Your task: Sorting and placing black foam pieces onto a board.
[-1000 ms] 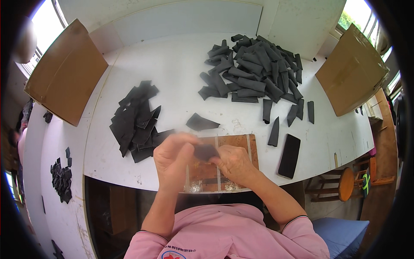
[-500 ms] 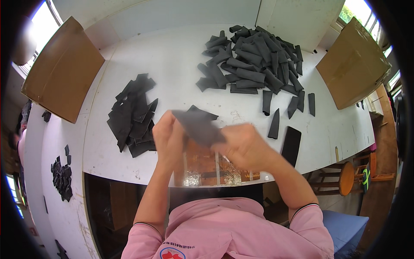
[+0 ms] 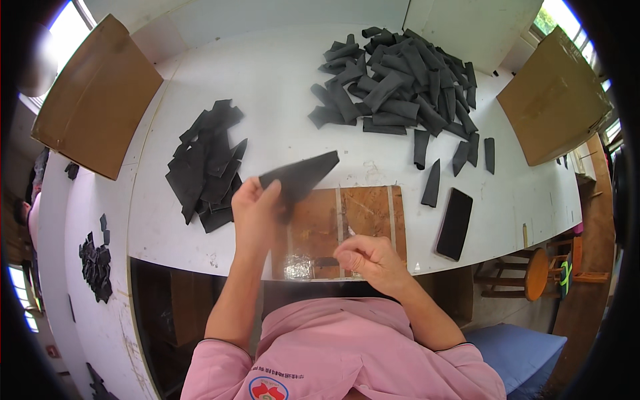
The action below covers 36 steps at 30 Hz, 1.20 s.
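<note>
A dark grey piece of cloth-like sheet, flat and tapering toward its right end, is pinched in my left hand above the left part of a wooden board. The board lies at the table's near edge and has strips of clear tape across it. Over the board's near right part, my right hand is closed, thumb against fingers. A small pale tip shows just above its fingers, too small to name. Left of my left hand lies a heap of flat dark grey pieces.
A large pile of rolled dark grey tubes covers the far right of the white table. A black phone lies at right. Cardboard boxes stand at left and right. A wooden stool is beyond the right edge.
My right hand has come off the dark grey piece and moved down toward the near edge. The piece stays in my left hand, now pointing up to the right. The view has shifted slightly.
</note>
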Available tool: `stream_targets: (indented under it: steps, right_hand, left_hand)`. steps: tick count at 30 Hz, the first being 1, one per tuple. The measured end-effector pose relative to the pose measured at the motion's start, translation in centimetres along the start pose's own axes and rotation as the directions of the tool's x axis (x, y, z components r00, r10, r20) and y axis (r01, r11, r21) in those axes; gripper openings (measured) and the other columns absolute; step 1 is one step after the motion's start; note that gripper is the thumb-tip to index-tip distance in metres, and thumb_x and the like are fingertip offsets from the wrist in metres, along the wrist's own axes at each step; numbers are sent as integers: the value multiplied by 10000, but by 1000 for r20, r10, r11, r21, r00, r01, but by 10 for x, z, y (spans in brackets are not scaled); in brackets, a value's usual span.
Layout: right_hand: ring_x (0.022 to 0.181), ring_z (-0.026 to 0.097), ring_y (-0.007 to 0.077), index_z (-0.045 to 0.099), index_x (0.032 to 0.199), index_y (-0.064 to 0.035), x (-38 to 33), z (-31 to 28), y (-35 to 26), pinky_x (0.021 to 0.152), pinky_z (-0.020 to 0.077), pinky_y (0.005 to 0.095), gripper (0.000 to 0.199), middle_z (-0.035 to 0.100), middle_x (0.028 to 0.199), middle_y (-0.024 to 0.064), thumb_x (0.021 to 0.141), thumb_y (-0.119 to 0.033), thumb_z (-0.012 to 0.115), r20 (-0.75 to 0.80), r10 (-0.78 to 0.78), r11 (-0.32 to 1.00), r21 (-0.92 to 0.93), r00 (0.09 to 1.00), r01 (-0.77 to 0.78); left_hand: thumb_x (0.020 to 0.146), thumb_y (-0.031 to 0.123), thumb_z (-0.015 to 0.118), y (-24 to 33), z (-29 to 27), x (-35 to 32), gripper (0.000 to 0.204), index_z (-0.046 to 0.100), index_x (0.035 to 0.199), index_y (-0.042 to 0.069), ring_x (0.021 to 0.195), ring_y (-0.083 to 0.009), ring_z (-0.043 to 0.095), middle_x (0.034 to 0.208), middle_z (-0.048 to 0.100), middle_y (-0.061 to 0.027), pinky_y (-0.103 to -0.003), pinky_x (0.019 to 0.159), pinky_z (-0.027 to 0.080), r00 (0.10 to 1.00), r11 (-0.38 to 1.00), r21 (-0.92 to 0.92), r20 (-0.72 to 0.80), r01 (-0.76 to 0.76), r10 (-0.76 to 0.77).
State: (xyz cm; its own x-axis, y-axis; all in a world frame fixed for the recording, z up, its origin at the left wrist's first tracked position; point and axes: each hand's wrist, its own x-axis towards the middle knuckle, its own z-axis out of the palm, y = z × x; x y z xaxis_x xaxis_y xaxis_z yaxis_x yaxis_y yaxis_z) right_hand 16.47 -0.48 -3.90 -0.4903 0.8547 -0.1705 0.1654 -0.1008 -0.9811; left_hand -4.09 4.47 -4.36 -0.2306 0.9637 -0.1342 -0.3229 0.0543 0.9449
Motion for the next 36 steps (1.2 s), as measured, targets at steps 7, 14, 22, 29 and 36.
stream_targets:
  steps: [7, 14, 22, 29, 36]
  right_hand:
    - [906, 498, 121, 460, 1150, -12, 12, 50, -11, 734, 444, 227, 433, 484, 971, 34, 759, -65, 638, -33, -129, 929, 346, 991, 133]
    - [588, 531, 104, 538, 930, 42, 7, 72, -2, 547, 467, 214, 211, 533, 805, 59, 785, -89, 617, -278, 20, 877, 466, 960, 117]
    - [771, 529, 120, 476, 1097, 27, -1, 71, -7, 623, 483, 242, 640, 524, 922, 87, 619, -280, 771, -284, -200, 971, 68, 938, 227]
    - [587, 529, 127, 598, 819, 26, 2, 75, 1, 538, 427, 237, 136, 557, 705, 75, 753, -88, 633, -457, -53, 959, 225, 888, 173]
    - [572, 498, 94, 558, 790, 10, 0, 67, 1, 510, 403, 221, 136, 548, 689, 32, 724, -59, 655, -382, -143, 988, -7, 913, 152]
  left_hand:
    - [793, -39, 511, -26, -11, -104, 115, 517, 905, -11, 727, -128, 541, 878, 572, -82, -255, 652, 449, 999, 998, -64, -49, 14, -18]
    - [827, 20, 530, -30, 3, -122, 80, 452, 811, 25, 645, -118, 540, 779, 563, -66, -233, 591, 448, 975, 964, -260, -222, -56, -3]
    - [796, 55, 587, -55, -2, -129, 139, 504, 889, -4, 800, -123, 542, 873, 575, -90, -245, 729, 437, 876, 875, 328, -207, -357, 435]
    - [774, -48, 532, -44, -4, -120, 101, 475, 825, 18, 727, -75, 506, 834, 548, -66, -178, 636, 410, 940, 968, 174, -259, -180, 221]
    - [772, -21, 560, -25, -16, -104, 130, 551, 901, -10, 799, -99, 522, 858, 568, -41, -219, 728, 411, 979, 996, 14, 186, 86, -87]
